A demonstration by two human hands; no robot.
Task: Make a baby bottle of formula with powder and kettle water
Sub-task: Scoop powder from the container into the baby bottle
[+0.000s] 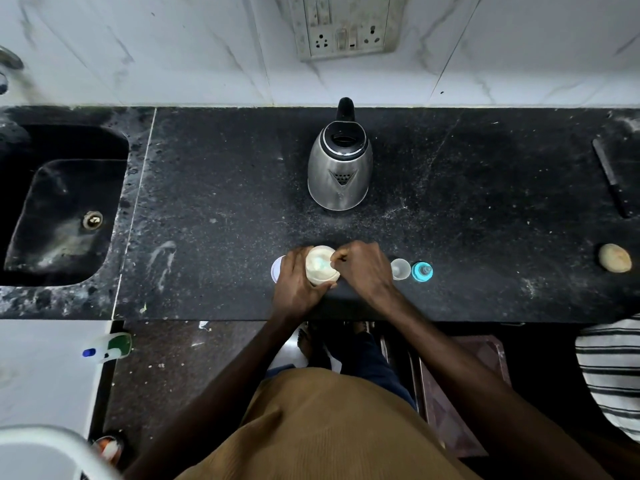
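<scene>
Kettle (pixel 339 174) as landmark: a squat brushed-steel body with a black lid and handle, standing on the dark speckled stone worktop (pixel 214 202), its perforated spout facing me.

Directly in front of the kettle, at the worktop's near edge, I see a round open tub (pixel 320 268) filled with cream-coloured powder. A pale bluish shape lies in the powder, and I cannot tell what it is. The left hand (pixel 296 285) grips the tub's side with its fingers wrapped round the wall. The right hand (pixel 363 271) covers the opposite rim, fingers bunched tight. Whether they pinch the rim or something small there, I cannot tell.

A flat white lid (pixel 276 268) lies in front and just left of the kettle, half hidden under the left hand. In front and to the right of the kettle, beyond the right hand, a clear domed cap (pixel 400 269) and a turquoise teat ring (pixel 422 271) stand side by side.

Far left of the kettle, a black sink (pixel 65 202) is sunk into the stone. Far right, a dark knife (pixel 611 178) and a tan potato (pixel 615 258) lie near the worktop's end. Above the kettle, a grimy socket plate (pixel 343 26) is set in the marbled wall.
</scene>
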